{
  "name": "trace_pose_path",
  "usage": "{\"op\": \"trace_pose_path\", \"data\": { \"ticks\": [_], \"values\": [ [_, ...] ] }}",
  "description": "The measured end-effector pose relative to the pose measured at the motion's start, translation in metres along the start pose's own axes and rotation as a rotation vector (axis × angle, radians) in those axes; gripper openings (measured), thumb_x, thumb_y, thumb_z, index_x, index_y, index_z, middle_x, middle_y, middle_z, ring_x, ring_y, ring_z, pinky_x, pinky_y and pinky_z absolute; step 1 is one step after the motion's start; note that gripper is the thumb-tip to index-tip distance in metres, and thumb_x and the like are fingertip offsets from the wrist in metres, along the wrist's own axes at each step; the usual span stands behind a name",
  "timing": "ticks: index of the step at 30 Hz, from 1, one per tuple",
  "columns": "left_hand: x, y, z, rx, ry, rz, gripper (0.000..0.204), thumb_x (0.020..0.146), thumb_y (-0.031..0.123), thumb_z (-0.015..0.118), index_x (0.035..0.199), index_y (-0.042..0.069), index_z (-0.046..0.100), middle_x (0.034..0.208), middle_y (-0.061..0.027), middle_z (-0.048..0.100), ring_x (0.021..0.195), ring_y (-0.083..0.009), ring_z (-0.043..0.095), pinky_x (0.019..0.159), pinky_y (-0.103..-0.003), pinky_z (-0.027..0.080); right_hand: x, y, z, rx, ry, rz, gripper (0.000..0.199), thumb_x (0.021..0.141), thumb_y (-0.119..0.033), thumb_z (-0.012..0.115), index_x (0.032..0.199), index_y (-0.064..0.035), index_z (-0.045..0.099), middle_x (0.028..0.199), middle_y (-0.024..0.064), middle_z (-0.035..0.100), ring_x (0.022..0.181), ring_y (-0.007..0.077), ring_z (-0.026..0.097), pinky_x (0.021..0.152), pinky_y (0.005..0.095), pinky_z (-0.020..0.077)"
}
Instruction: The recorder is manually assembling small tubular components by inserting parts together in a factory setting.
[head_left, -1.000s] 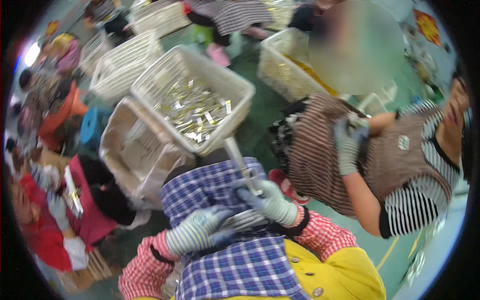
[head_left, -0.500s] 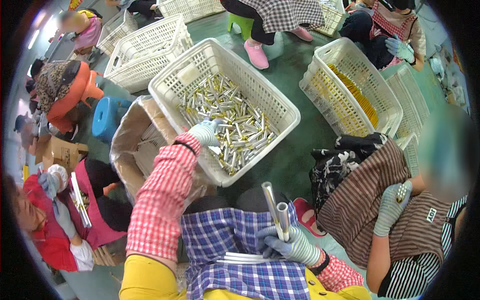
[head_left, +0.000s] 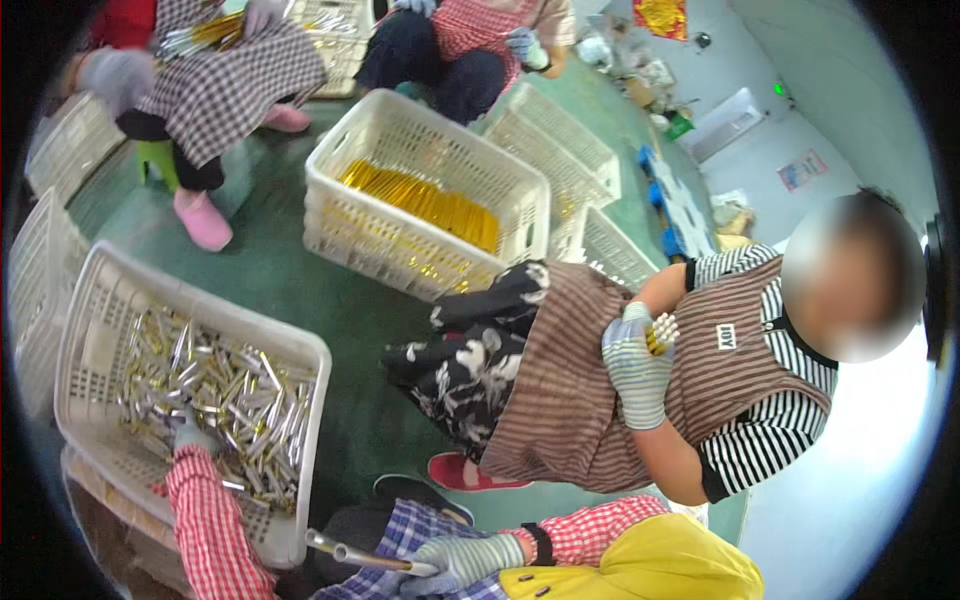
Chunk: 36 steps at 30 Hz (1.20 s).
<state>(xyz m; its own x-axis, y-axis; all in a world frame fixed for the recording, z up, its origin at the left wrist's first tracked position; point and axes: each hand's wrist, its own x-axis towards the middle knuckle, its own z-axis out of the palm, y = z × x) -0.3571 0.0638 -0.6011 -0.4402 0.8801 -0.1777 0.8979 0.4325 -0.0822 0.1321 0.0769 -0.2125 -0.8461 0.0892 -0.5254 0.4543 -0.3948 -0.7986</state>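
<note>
My left hand (head_left: pixel 192 434), in a striped glove, reaches into a white plastic basket (head_left: pixel 318 352). Its fingers are among the loose pile of short silver and gold tubes (head_left: pixel 262 385), and I cannot make out whether they grip one. Over my blue plaid apron (head_left: pixel 398 522), my right hand (head_left: pixel 465 560) is closed around silver tubes (head_left: pixel 365 557); two open tube ends point toward the basket. What else lies in the right palm is hidden.
On my right sits a co-worker in a striped apron (head_left: pixel 560 400), whose gloved hand (head_left: pixel 637 365) holds white-tipped gold sticks. Ahead stands a white basket (head_left: pixel 330 215) with rows of gold tubes (head_left: pixel 420 205). Other people sit beyond, near a green stool (head_left: pixel 157 162).
The view has swung to the right, so the basket of silver tubes now lies at the far left. My left hand stays in the pile; my right hand still holds its tubes.
</note>
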Motion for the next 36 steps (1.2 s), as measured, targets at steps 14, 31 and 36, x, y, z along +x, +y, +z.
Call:
{"op": "trace_pose_path", "data": {
  "ticks": [14, 31, 36],
  "values": [
    [0.106, 0.178, -0.154, -0.251, -0.402, 0.36, 0.079, 0.072, 0.019, 0.086, 0.139, 0.004, 0.046, 0.121, -0.0172, 0.066, 0.116, -0.0283, 0.062, 0.101, -0.041, 0.049, 0.039, -0.002, -0.011, 0.156, 0.094, -0.186, 0.023, 0.094, -0.026, 0.068, 0.106, -0.0066, 0.069, 0.085, 0.0012, 0.068, 0.08, 0.0107, 0.06, 0.069, 0.031, 0.05],
    [-0.121, 0.094, -0.365, -1.038, -0.406, -0.091, 0.054, 0.068, 0.004, 0.084, 0.117, 0.004, 0.061, 0.079, -0.0052, 0.068, 0.056, -0.0117, 0.057, 0.053, -0.032, 0.054, 0.007, 0.033, 0.039, -0.239, 0.241, -0.725, 0.022, 0.093, -0.023, 0.06, 0.101, -0.0032, 0.067, 0.084, 0.0091, 0.068, 0.076, 0.0198, 0.059, 0.072, 0.033, 0.049],
    [-0.224, 0.088, -0.444, -1.205, -0.143, 0.183, 0.045, 0.079, -0.001, 0.071, 0.122, 0.003, 0.06, 0.104, -0.0056, 0.066, 0.09, -0.0151, 0.063, 0.077, -0.029, 0.054, 0.009, 0.041, 0.003, -0.774, 0.6, -0.831, 0.018, 0.091, -0.026, 0.061, 0.092, -0.0093, 0.067, 0.085, 0.0161, 0.066, 0.072, 0.0318, 0.061, 0.067, 0.0411, 0.0499]
  ]
}}
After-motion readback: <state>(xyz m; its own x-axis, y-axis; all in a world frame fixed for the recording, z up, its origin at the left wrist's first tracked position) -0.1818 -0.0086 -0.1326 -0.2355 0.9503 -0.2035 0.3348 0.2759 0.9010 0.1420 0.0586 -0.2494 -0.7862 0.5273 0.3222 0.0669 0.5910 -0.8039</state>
